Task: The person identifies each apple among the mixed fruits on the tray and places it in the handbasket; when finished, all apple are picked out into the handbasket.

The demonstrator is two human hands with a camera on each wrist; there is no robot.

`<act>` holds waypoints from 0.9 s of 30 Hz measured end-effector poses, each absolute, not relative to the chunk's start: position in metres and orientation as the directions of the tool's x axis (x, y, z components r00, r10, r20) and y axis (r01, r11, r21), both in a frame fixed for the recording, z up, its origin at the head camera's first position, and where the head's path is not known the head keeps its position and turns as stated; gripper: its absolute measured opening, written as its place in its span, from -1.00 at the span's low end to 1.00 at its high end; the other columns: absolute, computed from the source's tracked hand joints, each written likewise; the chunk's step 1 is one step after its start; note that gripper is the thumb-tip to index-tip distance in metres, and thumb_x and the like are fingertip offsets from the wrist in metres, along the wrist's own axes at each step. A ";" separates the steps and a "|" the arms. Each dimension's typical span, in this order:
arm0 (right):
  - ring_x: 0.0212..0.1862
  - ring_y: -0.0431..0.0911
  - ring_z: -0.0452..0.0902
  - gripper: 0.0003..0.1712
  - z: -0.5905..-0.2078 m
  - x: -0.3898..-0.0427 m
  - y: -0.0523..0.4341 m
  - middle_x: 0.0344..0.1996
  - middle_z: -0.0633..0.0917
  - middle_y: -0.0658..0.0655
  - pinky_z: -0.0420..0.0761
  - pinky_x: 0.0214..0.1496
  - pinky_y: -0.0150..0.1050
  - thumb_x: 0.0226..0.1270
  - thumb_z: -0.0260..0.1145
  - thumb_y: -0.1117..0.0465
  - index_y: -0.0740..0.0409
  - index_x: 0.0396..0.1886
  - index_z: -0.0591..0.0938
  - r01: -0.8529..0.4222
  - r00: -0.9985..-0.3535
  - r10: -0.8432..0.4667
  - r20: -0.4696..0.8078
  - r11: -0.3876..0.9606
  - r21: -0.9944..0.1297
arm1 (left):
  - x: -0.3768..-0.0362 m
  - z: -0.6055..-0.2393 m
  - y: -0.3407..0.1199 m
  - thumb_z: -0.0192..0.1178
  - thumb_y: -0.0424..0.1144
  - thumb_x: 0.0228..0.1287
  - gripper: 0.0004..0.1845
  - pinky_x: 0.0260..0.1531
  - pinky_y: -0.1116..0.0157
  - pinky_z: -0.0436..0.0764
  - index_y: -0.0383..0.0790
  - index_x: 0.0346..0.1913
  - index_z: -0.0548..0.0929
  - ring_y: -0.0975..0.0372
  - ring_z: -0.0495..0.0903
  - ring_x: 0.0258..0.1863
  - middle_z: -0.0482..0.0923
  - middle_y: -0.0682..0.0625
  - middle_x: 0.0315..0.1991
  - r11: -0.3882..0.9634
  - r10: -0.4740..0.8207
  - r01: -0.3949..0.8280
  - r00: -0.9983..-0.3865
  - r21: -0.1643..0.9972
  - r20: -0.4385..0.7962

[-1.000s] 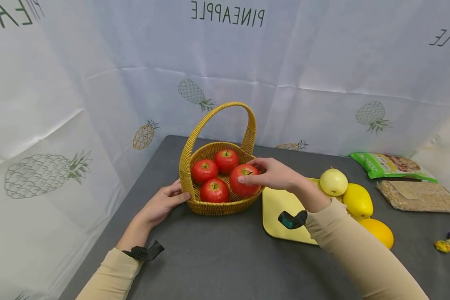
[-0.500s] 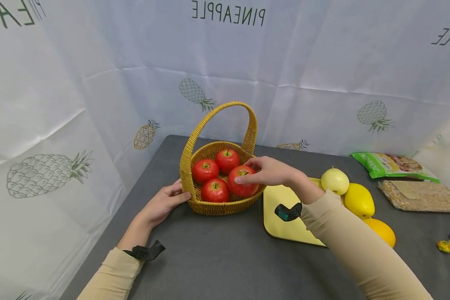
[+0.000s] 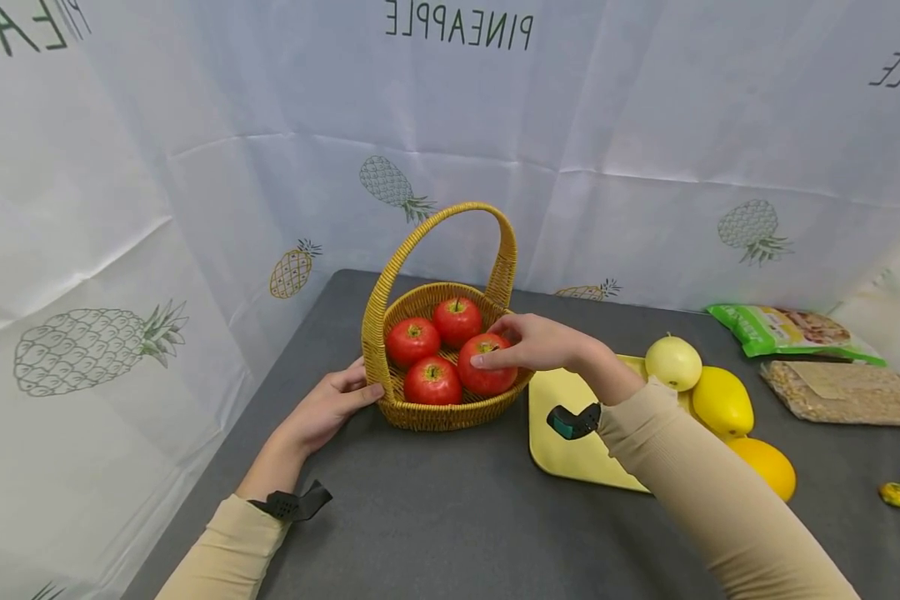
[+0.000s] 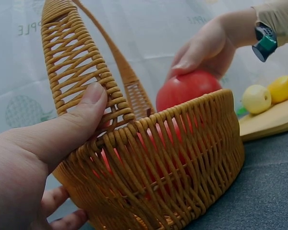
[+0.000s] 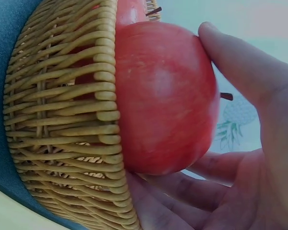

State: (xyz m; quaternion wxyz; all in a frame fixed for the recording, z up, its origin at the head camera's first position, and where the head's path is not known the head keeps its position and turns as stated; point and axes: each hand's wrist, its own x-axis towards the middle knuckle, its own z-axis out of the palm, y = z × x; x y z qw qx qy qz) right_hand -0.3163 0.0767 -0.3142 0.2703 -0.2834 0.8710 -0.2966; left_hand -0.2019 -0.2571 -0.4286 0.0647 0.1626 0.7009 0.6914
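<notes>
A yellow wicker basket [image 3: 435, 417] with a tall arched handle stands on the grey table, several red apples [image 3: 432, 381] inside. My left hand [image 3: 328, 408] grips its left side; in the left wrist view the thumb lies over the rim by the handle's foot, the fingers partly hidden behind the wall. At the basket's right side, my right hand [image 3: 543, 343] holds another red apple [image 5: 165, 100] between thumb and fingers. In the right wrist view this apple sits partly behind the rim and partly above it, stem away from the basket. Whether it touches the basket floor is hidden.
Right of the basket lies a yellow tray [image 3: 577, 454], partly under my right forearm. A pale green round fruit [image 3: 673, 362], a yellow mango [image 3: 722, 400] and an orange-yellow fruit [image 3: 767, 468] are there. Farther right lie a green packet [image 3: 791, 331], a clear bag [image 3: 843, 392] and lollipops [image 3: 897, 494].
My right hand has moved slightly left with its apple, which now sits a little lower and farther into the basket. The left hand keeps its place on the basket.
</notes>
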 end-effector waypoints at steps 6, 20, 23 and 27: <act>-0.02 -0.02 0.56 -0.26 -0.311 -0.320 0.073 0.00 0.63 0.11 0.62 -0.04 -0.11 0.33 0.41 -0.26 0.20 0.23 0.53 -0.376 -0.667 -0.670 -0.326 0.681 -0.629 | -0.201 -0.427 -0.257 0.25 -0.27 0.50 -0.51 0.28 0.46 0.33 -0.51 0.33 0.52 -0.01 -0.25 0.62 -0.06 -0.17 0.64 -0.009 0.316 0.138 -0.939 0.990 0.133; 0.18 0.04 0.47 -0.17 -0.311 -0.330 0.068 0.14 0.59 0.12 0.54 0.19 -0.03 0.27 0.47 -0.25 0.21 0.33 0.52 -0.421 -0.629 -0.671 -0.392 0.718 -0.555 | -0.201 -0.426 -0.254 0.24 -0.29 0.50 -0.51 0.28 0.46 0.33 -0.57 0.32 0.49 -0.01 -0.24 0.62 -0.02 -0.18 0.63 -0.004 0.314 0.138 -0.940 0.990 0.133; 0.19 0.05 0.47 -0.17 -0.314 -0.331 0.067 0.14 0.59 0.12 0.54 0.19 -0.02 0.25 0.50 -0.22 0.20 0.33 0.53 -0.410 -0.639 -0.664 -0.389 0.721 -0.558 | -0.200 -0.425 -0.253 0.24 -0.30 0.49 -0.54 0.29 0.45 0.34 -0.55 0.30 0.53 -0.01 -0.22 0.62 0.00 -0.18 0.62 -0.012 0.316 0.144 -0.938 0.990 0.140; 0.18 0.07 0.47 -0.19 -0.320 -0.330 0.065 0.14 0.59 0.14 0.56 0.17 -0.02 0.23 0.53 -0.15 0.20 0.33 0.53 -0.396 -0.651 -0.665 -0.366 0.709 -0.584 | -0.199 -0.425 -0.255 0.25 -0.30 0.49 -0.58 0.28 0.45 0.34 -0.48 0.28 0.58 -0.01 -0.23 0.62 0.00 -0.18 0.62 -0.014 0.308 0.138 -0.942 0.990 0.135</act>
